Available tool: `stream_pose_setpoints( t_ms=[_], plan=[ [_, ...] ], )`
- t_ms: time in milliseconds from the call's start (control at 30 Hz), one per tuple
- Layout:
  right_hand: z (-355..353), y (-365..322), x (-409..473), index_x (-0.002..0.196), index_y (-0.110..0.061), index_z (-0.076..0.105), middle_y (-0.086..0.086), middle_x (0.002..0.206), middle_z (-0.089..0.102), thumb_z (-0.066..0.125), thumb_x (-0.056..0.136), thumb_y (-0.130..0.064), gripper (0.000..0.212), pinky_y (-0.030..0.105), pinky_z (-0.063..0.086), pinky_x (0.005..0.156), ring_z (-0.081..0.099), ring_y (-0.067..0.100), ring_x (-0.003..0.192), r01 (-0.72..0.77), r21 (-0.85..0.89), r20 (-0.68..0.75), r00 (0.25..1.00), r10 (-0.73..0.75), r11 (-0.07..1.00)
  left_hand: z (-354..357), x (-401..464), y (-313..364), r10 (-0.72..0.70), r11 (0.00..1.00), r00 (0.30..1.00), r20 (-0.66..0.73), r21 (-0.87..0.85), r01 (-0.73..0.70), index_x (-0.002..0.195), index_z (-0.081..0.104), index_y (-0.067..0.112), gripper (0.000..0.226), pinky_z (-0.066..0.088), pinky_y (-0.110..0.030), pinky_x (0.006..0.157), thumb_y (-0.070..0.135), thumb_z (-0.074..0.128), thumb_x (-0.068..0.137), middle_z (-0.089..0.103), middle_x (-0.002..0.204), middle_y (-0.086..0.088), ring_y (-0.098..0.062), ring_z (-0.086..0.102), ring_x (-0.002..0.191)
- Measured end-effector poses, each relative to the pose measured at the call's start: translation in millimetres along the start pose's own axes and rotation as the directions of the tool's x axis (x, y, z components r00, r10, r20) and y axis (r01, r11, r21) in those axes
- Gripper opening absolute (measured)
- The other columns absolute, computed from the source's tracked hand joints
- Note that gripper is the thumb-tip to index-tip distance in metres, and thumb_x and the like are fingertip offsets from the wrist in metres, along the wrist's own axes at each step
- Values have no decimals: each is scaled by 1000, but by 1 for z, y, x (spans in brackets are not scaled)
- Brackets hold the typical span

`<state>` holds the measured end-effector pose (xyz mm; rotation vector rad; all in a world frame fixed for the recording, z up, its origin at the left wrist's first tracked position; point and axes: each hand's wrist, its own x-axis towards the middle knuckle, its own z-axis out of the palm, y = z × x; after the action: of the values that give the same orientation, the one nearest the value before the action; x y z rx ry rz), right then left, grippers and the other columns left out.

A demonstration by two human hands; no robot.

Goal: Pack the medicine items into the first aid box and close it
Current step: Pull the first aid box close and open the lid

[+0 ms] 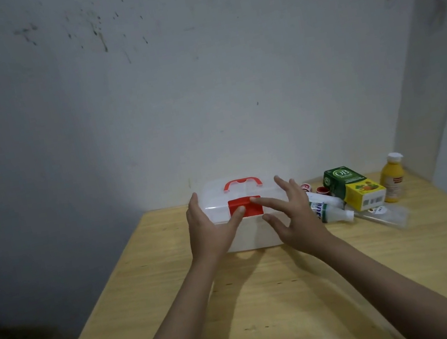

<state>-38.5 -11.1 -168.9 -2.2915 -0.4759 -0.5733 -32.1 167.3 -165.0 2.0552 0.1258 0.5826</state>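
Our open left hand (208, 231) and right hand (296, 216) touch the latch (245, 206); the box (257, 235) looks light, stiff, slippery.

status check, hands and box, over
Both hands open: left hand and right hand at red latch. First aid box shut. Medicine items unpacked, right of box.

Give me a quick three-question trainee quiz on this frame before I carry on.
1. True or false: the first aid box lid is shut.
2. Which part do both hands touch? A) red handle B) red latch C) yellow bottle
3. On which side of the box do the medicine items lie?

Key: 1 true. 2 B: left hand thumb and right hand forefinger rest on it. 3 Its right, on the table.
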Motion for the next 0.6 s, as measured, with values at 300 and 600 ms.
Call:
stream_pose_setpoints(
  t_ms=[300, 600],
  plan=[
    [-13, -8, 14, 124, -46, 54, 9, 147, 41, 56, 92, -26, 38, 46, 19, 113, 21, 37, 142, 4, -54, -39, 999, -7, 999, -4, -2, -7, -39, 995, 998, 50, -85, 43, 150, 3, 25, 127, 36, -38, 105, 49, 85, 55, 27, 155, -4, -25, 28, 141],
    [-17, -13, 25, 128, -42, 53, 14, 140, 48, 55, 93, -26, 39, 50, 25, 112, 33, 37, 136, 22, -79, -64, 998, -27, 997, 0, 0, -11, -81, 988, 994, 74, -122, 90, 150, -4, 27, 127, 34, -42, 107, 48, 83, 60, 23, 156, -5, -28, 24, 143]
  ],
)
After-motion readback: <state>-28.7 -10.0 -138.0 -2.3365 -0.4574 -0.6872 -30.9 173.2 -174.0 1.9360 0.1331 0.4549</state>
